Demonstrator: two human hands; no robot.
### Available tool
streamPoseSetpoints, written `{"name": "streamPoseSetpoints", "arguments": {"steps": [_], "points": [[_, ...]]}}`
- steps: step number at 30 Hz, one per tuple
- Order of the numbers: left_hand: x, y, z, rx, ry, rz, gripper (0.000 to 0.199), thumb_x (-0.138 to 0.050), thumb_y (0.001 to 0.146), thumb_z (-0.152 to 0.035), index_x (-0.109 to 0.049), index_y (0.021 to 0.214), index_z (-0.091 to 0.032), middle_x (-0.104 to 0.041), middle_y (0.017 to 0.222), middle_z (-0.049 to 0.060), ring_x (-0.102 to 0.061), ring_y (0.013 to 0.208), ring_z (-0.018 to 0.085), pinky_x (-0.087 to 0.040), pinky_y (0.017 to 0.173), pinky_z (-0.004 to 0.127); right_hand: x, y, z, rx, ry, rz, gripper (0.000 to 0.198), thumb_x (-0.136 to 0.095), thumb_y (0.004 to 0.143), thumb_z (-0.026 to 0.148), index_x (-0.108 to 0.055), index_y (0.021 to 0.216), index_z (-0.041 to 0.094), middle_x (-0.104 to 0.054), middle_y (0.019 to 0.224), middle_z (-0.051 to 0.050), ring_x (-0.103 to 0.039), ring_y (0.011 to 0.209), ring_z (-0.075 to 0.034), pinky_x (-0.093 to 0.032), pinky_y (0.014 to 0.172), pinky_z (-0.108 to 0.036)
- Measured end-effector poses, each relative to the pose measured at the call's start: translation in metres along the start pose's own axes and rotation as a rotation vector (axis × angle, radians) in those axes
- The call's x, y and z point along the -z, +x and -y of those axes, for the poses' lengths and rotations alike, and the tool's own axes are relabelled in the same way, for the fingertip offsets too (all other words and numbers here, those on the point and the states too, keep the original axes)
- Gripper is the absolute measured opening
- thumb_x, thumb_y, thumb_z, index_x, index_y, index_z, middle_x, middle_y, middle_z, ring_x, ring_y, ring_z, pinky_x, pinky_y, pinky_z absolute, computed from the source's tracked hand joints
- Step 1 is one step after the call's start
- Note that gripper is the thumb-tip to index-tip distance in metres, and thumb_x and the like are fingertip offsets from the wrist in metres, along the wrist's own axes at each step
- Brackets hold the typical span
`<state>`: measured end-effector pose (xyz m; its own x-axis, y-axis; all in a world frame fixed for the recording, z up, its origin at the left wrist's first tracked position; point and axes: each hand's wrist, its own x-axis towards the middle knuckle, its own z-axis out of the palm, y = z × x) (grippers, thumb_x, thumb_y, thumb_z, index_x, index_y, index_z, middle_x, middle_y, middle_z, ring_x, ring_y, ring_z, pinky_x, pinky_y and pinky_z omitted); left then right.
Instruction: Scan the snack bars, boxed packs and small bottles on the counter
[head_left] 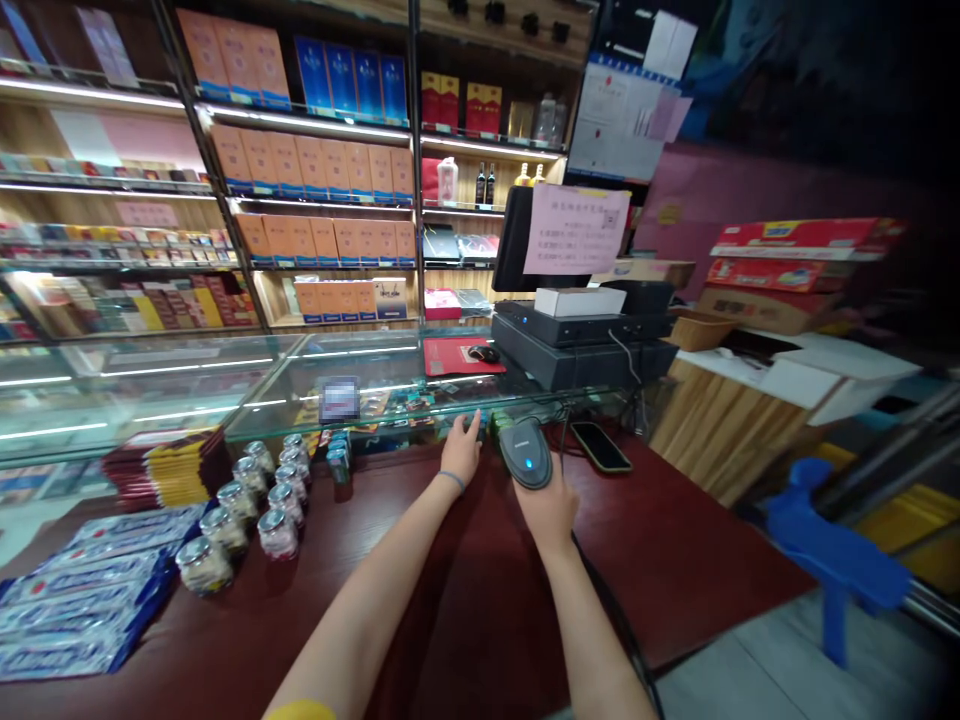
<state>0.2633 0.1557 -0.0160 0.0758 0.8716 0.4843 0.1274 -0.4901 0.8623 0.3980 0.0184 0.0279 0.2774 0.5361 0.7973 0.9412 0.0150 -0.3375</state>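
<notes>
My right hand [551, 505] is wrapped around a dark grey barcode scanner [525, 450] with a lit blue dot; its cable trails down along my forearm. Just left of the scanner, my left hand [460, 455] reaches to the back edge of the dark red table, fingers apart, and I make out nothing held in it. A small green item [495, 428] shows partly behind the scanner. Small blue-green cans [340, 458] stand in a short row to the left. Beside them are two rows of lidded glass jars [279, 532].
Blue-and-white packets [97, 580] and stacked brown-and-yellow packs [169, 470] lie at left. A phone [601, 446] rests right of the scanner. Behind are a glass counter [270, 375], a mouse [484, 354] and a monitor [514, 240]. A blue stool [840, 560] stands at right.
</notes>
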Motion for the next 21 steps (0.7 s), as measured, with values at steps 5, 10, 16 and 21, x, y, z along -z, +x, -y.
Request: {"name": "streamPoseSetpoints", "arguments": {"steps": [5, 10, 16, 21], "points": [[-0.001, 0.002, -0.008, -0.056, 0.002, -0.043, 0.044, -0.069, 0.069, -0.003, -0.067, 0.107, -0.024, -0.049, 0.131, 0.012, -0.043, 0.131, 0.031, -0.025, 0.118, 0.050, 0.000, 0.000, -0.002, 0.009, 0.013, 0.008, 0.029, -0.057, 0.086, 0.043, -0.058, 0.100, 0.018, -0.069, 0.064, -0.009, -0.066, 0.054, -0.023, -0.041, 0.050, -0.028], [-0.003, -0.005, -0.009, -0.147, 0.172, -0.047, 0.028, -0.066, 0.070, -0.002, -0.062, 0.090, -0.020, -0.052, 0.118, 0.011, -0.048, 0.122, 0.029, -0.036, 0.110, 0.049, -0.001, -0.001, 0.000, -0.037, -0.025, 0.017, 0.029, -0.058, 0.084, 0.044, -0.060, 0.096, 0.017, -0.068, 0.063, -0.006, -0.065, 0.054, -0.022, -0.039, 0.051, -0.027], [0.023, -0.029, -0.021, -0.002, 0.037, -0.212, 0.024, -0.072, 0.075, -0.015, -0.058, 0.095, -0.019, -0.056, 0.103, 0.007, -0.059, 0.097, 0.020, -0.048, 0.093, 0.038, -0.002, -0.005, 0.006, -0.016, -0.027, 0.005, 0.032, -0.060, 0.083, 0.046, -0.062, 0.097, 0.017, -0.068, 0.066, -0.005, -0.064, 0.054, -0.020, -0.037, 0.053, -0.026], [0.085, -0.053, -0.043, 0.253, -0.474, -0.269, 0.042, -0.076, 0.077, -0.038, -0.059, 0.112, -0.020, -0.065, 0.100, 0.004, -0.063, 0.086, 0.014, -0.051, 0.079, 0.027, -0.002, -0.011, 0.014, 0.031, 0.016, 0.022, 0.034, -0.062, 0.082, 0.044, -0.061, 0.103, 0.017, -0.069, 0.068, -0.005, -0.064, 0.056, -0.021, -0.038, 0.054, -0.027]]}}
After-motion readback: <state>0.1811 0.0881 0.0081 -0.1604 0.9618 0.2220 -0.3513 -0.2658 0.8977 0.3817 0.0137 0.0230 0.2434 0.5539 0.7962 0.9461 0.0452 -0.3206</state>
